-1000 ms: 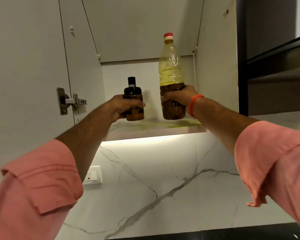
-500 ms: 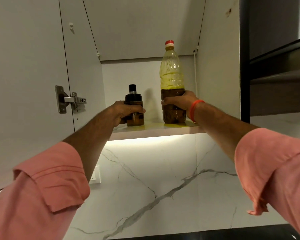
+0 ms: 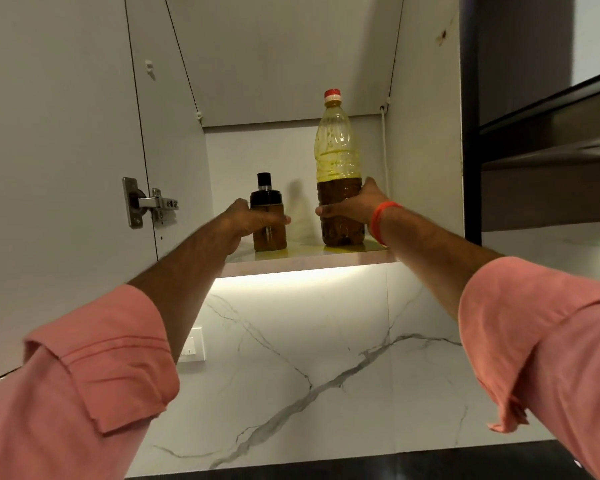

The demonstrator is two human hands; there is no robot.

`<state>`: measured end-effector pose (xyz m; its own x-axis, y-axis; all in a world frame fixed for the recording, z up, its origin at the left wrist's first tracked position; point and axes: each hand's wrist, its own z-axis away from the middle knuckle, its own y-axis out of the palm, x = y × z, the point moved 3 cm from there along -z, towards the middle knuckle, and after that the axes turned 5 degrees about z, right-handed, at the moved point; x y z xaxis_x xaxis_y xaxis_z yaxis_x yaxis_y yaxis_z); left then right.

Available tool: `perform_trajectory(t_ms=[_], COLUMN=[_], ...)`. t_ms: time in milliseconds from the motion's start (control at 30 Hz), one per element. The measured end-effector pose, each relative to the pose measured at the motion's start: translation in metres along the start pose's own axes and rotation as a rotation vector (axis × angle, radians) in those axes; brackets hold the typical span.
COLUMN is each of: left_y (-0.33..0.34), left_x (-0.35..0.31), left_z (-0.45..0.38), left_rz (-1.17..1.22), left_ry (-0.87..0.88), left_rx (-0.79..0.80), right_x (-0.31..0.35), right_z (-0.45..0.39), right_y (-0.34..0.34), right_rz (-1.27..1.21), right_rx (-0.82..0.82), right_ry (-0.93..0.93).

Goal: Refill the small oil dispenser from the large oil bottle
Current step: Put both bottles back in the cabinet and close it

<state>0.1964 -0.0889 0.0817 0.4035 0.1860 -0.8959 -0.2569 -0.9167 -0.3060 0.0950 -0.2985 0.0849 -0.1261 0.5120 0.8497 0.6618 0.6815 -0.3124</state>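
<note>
White cabinet walls fill most of my view, with the door (image 3: 59, 133) swung open on the left and its metal hinge (image 3: 149, 203) showing. Below the cabinet, a lit strip glows over a marble backsplash (image 3: 309, 358), and a wall switch (image 3: 192, 345) sits low on the left. Both bottles stand upright on the shelf (image 3: 309, 259), well apart from each other. My left hand (image 3: 248, 221) wraps the dispenser (image 3: 269, 216) around its amber body, fingers curled across the front; its black cap is clear of the hand. My right hand (image 3: 352, 206) grasps the bottle (image 3: 340, 168) at the dark oil level, thumb on the left side and fingers round the right. An orange band (image 3: 381, 220) circles that wrist. Pink sleeves (image 3: 94, 368) are rolled on both forearms. The bottle's red cap is on.
</note>
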Motion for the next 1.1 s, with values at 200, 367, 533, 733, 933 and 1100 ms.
perform_trajectory(t_ms=[200, 367, 533, 733, 933, 1100], left_y=[-0.002, 0.003, 0.009, 0.008, -0.017, -0.039], left_x=[-0.01, -0.001, 0.003, -0.007, -0.021, -0.029], left_z=[0.036, 0.072, 0.112, 0.162, 0.217, 0.262], left_rz=[-0.327, -0.497, -0.639, -0.779, -0.896, -0.882], left_ry=[0.242, 0.359, 0.443, 0.519, 0.544, 0.568], left_rx=[-0.227, -0.321, -0.371, -0.389, -0.402, -0.404], right_x=[0.001, -0.004, -0.002, 0.008, 0.028, 0.043], right_z=[0.019, 0.043, 0.081, 0.136, 0.193, 0.243], right_y=[-0.014, -0.019, -0.025, -0.045, -0.056, -0.056], right_rz=[0.211, 0.452, 0.603, 0.764, 0.769, 0.791], right_rx=[-0.146, -0.226, -0.261, -0.299, -0.315, -0.294], right_ry=[-0.137, -0.283, -0.413, -0.508, -0.473, -0.449])
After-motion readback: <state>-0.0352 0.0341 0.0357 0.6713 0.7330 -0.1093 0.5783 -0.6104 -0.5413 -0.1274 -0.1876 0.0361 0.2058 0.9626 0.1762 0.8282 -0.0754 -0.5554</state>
